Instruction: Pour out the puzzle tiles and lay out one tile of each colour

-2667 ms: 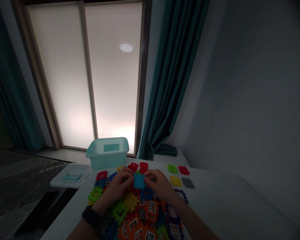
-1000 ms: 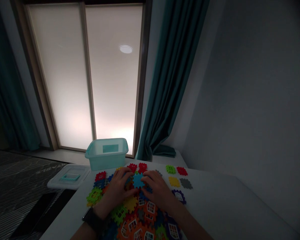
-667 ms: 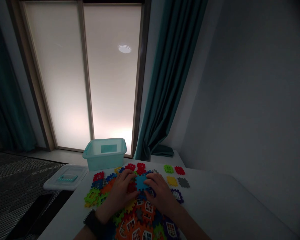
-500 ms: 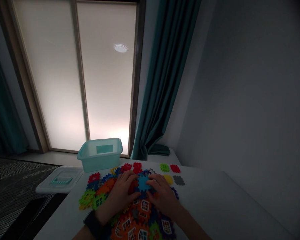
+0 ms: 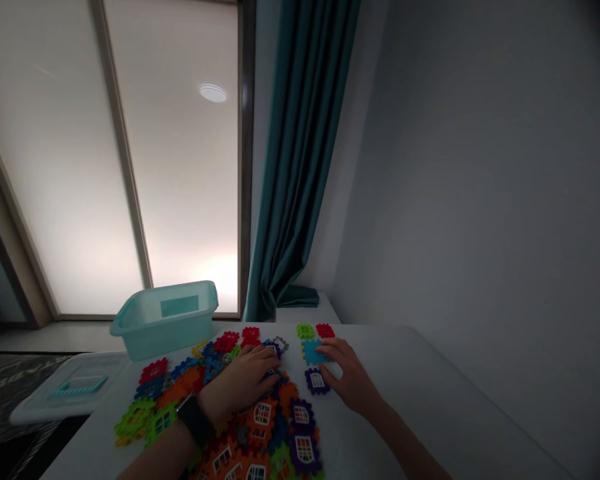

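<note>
Moved off the pile (image 5: 260, 417), one blue tile (image 5: 312, 352) touches right hand (image 5: 351, 380), fingers apart; left hand's (image 5: 241, 380) together.

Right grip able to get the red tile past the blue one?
Likely yes: the right grip sits at the blue tile, and the red tile lies just beyond it, off the pile. Nothing tall stands between them.

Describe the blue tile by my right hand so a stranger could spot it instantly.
On the white table, right of the heap of colourful interlocking tiles, a few tiles lie apart. Among them, the solid blue square tile touches the right hand, below a green tile and a red tile, above a purple window tile. It alone there is blue.
</note>
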The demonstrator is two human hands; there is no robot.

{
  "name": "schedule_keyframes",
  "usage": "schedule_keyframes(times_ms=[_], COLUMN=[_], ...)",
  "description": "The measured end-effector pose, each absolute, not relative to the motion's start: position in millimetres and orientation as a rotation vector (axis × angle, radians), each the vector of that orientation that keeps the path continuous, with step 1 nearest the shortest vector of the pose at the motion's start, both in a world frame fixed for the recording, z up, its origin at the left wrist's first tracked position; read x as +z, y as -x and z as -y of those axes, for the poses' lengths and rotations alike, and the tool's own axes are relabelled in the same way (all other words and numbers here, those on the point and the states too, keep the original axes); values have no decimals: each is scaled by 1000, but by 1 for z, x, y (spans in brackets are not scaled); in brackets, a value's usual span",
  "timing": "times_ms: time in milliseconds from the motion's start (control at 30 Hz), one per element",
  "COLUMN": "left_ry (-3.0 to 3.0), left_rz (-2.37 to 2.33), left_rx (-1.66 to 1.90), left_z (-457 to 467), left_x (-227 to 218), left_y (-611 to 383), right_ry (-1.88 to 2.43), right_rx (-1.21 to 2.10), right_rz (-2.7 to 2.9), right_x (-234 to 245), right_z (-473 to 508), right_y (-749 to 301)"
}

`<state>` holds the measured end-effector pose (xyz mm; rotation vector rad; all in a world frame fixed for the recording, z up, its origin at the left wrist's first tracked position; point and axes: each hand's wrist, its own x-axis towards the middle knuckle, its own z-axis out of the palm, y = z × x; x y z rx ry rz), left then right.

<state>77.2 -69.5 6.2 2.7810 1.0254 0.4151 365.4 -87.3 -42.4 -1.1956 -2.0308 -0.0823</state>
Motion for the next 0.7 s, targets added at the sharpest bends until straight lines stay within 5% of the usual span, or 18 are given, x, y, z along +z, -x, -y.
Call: schedule_keyframes(times_ms=[700], left_ry=[-2976], left_rz=[-983], left_rx=[66], left_z=[28], left_x=[-3], left_y=[-137], right_ry=[1690], right_rx=[128], right_rz=[1937], right_x=[-90], right_z=[71], right_y=[-492])
